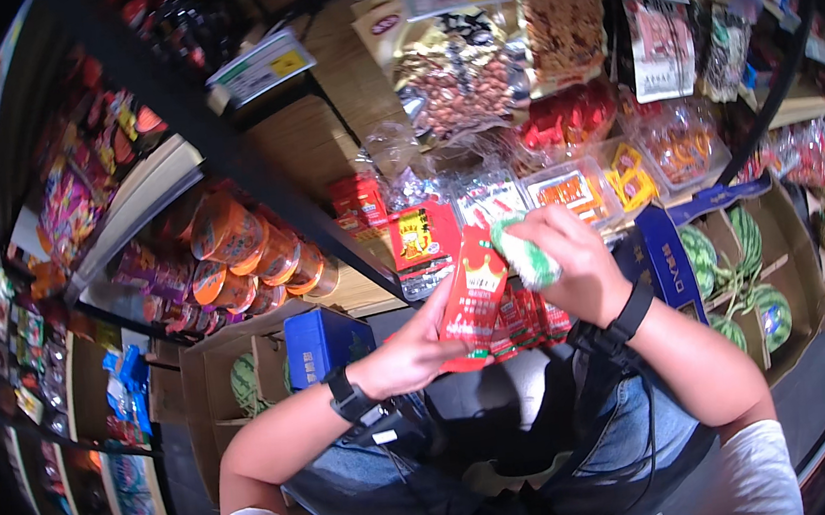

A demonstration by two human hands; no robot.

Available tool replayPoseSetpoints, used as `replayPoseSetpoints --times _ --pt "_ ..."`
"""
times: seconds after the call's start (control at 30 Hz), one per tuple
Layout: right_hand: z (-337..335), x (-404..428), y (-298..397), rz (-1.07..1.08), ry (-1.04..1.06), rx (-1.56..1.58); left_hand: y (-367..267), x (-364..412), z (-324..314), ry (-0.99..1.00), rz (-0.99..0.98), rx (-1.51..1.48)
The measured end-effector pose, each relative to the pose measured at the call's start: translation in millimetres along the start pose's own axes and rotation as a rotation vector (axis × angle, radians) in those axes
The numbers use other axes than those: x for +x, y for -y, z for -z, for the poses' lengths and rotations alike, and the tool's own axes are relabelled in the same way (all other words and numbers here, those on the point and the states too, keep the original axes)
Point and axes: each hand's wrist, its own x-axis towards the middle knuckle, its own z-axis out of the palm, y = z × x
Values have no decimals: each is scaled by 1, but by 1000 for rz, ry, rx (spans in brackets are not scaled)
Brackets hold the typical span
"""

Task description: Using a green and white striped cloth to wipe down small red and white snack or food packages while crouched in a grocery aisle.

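My left hand [422, 347] grips a red snack packet [473, 289] printed with a yellow crown. In my right hand [571, 256] is a green and white cloth [525, 253], held against or very near the packet's upper right edge. Below the two hands, several similar red packets [525, 321] lie in a row, partly hidden by my left hand and the held packet. Just beyond the held packet, a red packet with a yellow cartoon figure [423, 234] lies at the shelf's front.
Clear plastic tubs [571, 192] of wrapped snacks line the shelf, below hanging nut bags [461, 75]. A black shelf post [250, 146] slants at left, beside stacked orange-lidded tubs [253, 251]. Cardboard boxes of watermelons [746, 237] flank me, and a blue box [327, 345] stands left.
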Motion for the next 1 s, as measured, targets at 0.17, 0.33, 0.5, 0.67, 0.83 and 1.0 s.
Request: replayPoseSetpoints --times 0.17,0.33,0.5,0.67,0.83,1.0 --pt "-24 13 37 73 -3 -125 8 -25 -1 -86 -96 107" --pt "-48 21 65 193 15 -271 5 -30 9 -224 -325 -26" --pt "-64 33 59 55 -99 -241 -9 -47 14 -320 -332 -24" --pt "-88 37 69 124 48 -43 5 -50 27 -268 -467 406" --pt "-94 46 65 16 -57 -22 -2 -53 20 -249 -320 430" --pt "-99 35 77 59 22 60 3 -47 31 -260 -370 427"
